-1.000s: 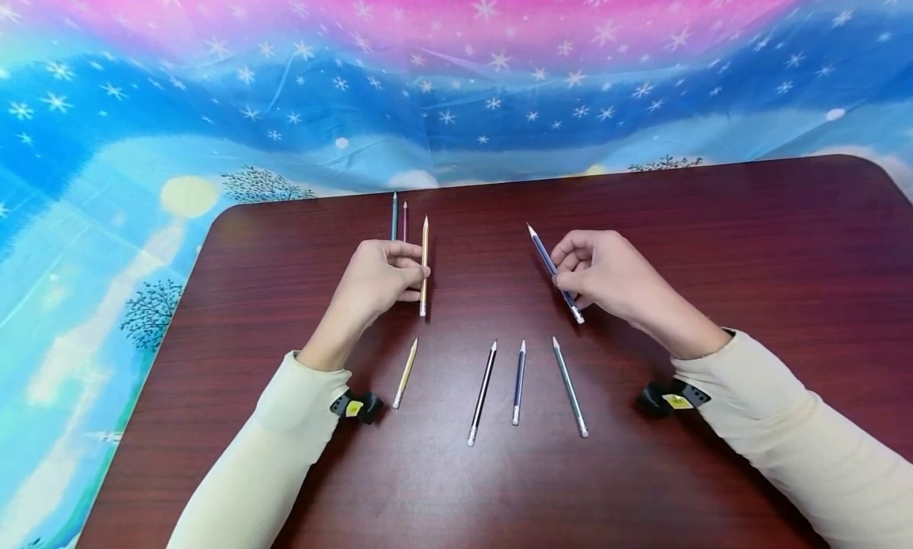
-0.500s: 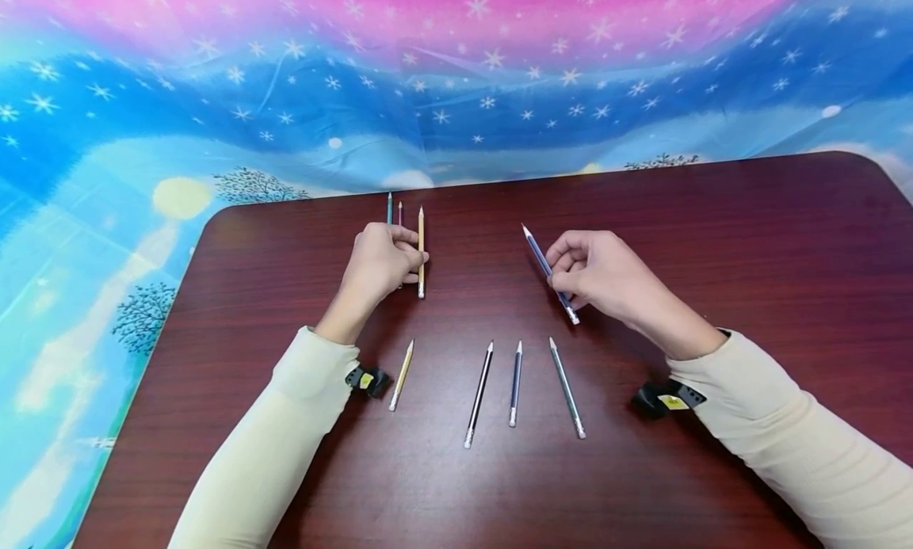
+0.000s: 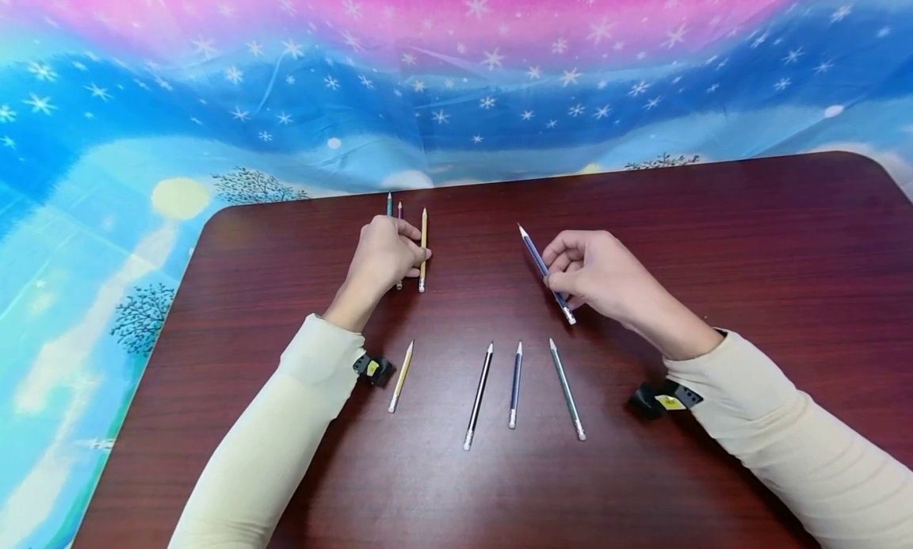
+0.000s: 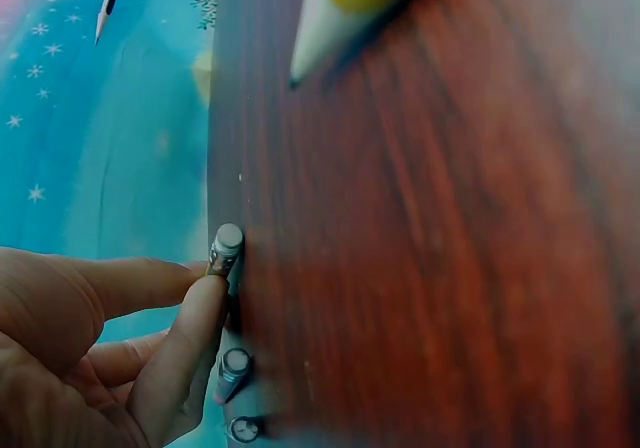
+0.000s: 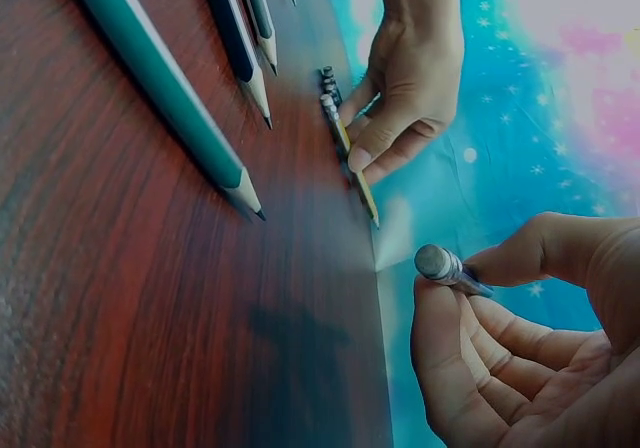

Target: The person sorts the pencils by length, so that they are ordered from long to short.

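My left hand (image 3: 385,252) pinches a yellow pencil (image 3: 424,236) between thumb and fingers, tip pointing away, close over the far left of the table. Just left of it lie a teal pencil (image 3: 389,203) and a dark red pencil (image 3: 400,209), both partly hidden by that hand. In the left wrist view the held pencil's eraser end (image 4: 228,238) shows at the fingertips. My right hand (image 3: 599,276) pinches a blue pencil (image 3: 536,257), tilted with its tip to the far left. Its eraser end (image 5: 434,261) faces the right wrist camera, with the pencil raised above the table.
Nearer the front lie a short yellow pencil (image 3: 403,377), a black pencil (image 3: 479,394), a dark blue pencil (image 3: 516,386) and a green pencil (image 3: 567,389), spread apart in a row. Behind the dark wooden table (image 3: 713,240) hangs a snowflake-printed cloth (image 3: 492,74).
My left hand has moved away from me with the yellow pencil, bringing it beside the teal and dark red ones. My right hand stays nearly still, still holding the blue pencil.
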Tool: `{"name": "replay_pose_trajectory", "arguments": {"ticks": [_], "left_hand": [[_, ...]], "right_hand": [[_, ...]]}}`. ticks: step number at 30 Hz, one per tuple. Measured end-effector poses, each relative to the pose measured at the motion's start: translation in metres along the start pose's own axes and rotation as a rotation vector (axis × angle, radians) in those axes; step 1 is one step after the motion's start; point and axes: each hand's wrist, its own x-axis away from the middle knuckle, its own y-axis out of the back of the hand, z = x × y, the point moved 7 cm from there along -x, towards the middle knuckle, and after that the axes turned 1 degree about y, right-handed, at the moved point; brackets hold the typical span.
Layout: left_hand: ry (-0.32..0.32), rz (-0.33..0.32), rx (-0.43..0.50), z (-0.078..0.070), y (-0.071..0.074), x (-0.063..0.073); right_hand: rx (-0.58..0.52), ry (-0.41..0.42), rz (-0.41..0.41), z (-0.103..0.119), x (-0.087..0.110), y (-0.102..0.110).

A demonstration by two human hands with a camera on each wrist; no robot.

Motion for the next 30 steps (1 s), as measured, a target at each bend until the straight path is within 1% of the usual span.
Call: {"name": "replay_pose_trajectory", "arguments": {"ticks": [4, 7, 14, 23, 30], "left_hand": [[0.004, -0.006, -0.040, -0.001, 0.001, -0.002], [0.008, -0.022, -0.072, -0.002, 0.002, -0.002], [-0.014, -0.073, -0.183, -0.005, 0.005, -0.001], [-0.018, -0.086, -0.205, -0.007, 0.008, 0.001], [-0.007, -0.088, -0.213, -0.006, 0.009, 0.001]], "right_hand": [[0.003, 0.001, -0.003, 0.002, -0.002, -0.002], [0.002, 0.006, 0.001, 0.003, -0.004, -0.004], [0.000, 0.010, 0.010, 0.005, -0.008, -0.007], [-0.007, 0.007, 0.012, 0.008, -0.013, -0.011], [-0.053, -0.013, 0.025, 0.007, -0.022, -0.016]]}}
